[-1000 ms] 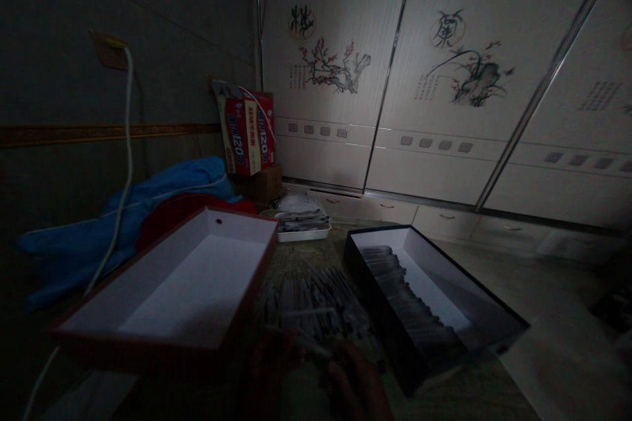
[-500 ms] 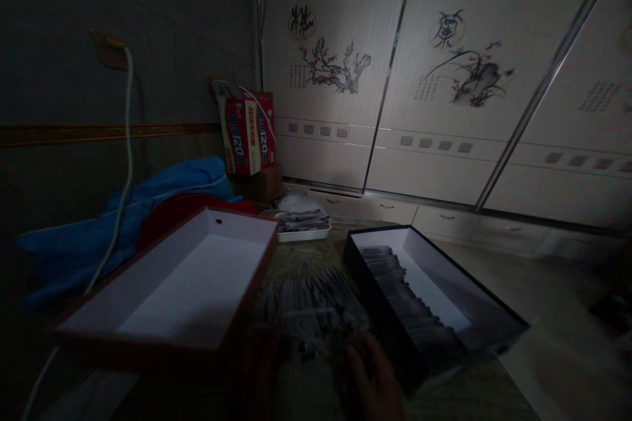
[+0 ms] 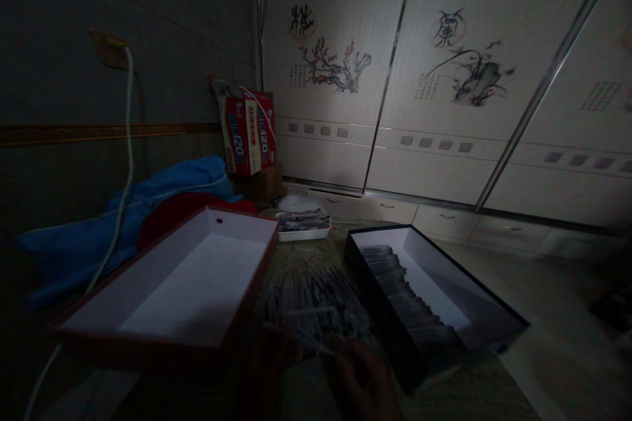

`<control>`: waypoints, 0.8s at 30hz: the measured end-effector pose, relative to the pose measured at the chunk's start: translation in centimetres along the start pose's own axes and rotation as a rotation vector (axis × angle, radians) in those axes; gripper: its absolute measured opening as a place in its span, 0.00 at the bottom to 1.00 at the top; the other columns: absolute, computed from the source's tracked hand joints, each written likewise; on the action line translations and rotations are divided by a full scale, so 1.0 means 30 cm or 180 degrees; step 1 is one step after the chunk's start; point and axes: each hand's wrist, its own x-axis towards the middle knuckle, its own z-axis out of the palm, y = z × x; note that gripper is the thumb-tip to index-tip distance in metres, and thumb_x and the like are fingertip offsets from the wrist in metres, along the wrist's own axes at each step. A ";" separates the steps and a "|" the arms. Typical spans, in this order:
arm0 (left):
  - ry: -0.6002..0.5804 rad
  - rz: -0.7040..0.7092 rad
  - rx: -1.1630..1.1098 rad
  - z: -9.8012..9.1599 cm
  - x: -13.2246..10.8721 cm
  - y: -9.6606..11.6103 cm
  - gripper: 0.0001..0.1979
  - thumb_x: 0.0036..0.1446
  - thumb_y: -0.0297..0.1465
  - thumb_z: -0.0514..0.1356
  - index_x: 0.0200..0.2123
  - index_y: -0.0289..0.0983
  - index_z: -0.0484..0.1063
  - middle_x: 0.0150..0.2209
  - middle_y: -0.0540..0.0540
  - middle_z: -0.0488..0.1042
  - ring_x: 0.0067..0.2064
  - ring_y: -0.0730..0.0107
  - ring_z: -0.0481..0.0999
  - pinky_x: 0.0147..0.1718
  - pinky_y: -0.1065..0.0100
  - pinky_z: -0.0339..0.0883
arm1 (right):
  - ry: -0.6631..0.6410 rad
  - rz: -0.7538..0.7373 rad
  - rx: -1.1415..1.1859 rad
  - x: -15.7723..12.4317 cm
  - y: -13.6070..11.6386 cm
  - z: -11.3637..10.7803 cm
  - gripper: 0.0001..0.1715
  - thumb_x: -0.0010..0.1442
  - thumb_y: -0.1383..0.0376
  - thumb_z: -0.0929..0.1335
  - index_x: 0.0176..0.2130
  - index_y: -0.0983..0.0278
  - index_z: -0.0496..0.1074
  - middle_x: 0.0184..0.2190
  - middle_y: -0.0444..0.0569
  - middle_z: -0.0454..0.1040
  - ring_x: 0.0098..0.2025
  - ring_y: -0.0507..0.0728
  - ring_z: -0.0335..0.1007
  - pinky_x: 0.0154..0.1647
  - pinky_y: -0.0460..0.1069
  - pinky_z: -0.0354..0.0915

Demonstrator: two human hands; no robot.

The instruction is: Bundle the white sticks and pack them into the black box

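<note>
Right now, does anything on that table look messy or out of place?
Yes. A heap of thin grey sticks lies loose and criss-crossed on the table between the red box and the black box, where others lie in a neat row.

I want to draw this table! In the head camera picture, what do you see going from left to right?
Blue cloth → red box → pile of thin sticks → black box.

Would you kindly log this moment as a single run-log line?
left hand: at stick pile, grip unclear | right hand: pinching thin stick | red box: empty | black box: row of sticks inside
</note>
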 end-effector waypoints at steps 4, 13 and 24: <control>0.0101 0.0311 0.0049 -0.032 0.014 -0.029 0.26 0.30 0.57 0.64 0.26 0.42 0.79 0.31 0.46 0.80 0.40 0.53 0.78 0.44 0.58 0.72 | 0.0140 -0.0078 -0.0471 0.035 -0.054 -0.121 0.21 0.58 0.52 0.63 0.24 0.64 0.68 0.19 0.41 0.62 0.23 0.51 0.60 0.23 0.43 0.57; 0.0269 0.0965 0.0432 -0.063 0.053 -0.112 0.20 0.38 0.45 0.63 0.35 0.42 0.81 0.38 0.43 0.80 0.44 0.51 0.77 0.51 0.51 0.67 | 0.0508 -0.0473 -0.1131 0.035 -0.198 -0.289 0.17 0.61 0.53 0.63 0.31 0.62 0.71 0.20 0.42 0.69 0.22 0.51 0.67 0.23 0.43 0.61; -0.0364 0.0470 -0.0234 0.014 0.062 -0.045 0.25 0.39 0.47 0.67 0.37 0.36 0.75 0.30 0.44 0.82 0.34 0.58 0.81 0.35 0.62 0.75 | 0.0709 -0.0312 -0.1013 0.217 -0.068 0.000 0.19 0.62 0.56 0.58 0.25 0.62 0.64 0.19 0.41 0.65 0.22 0.52 0.63 0.23 0.45 0.56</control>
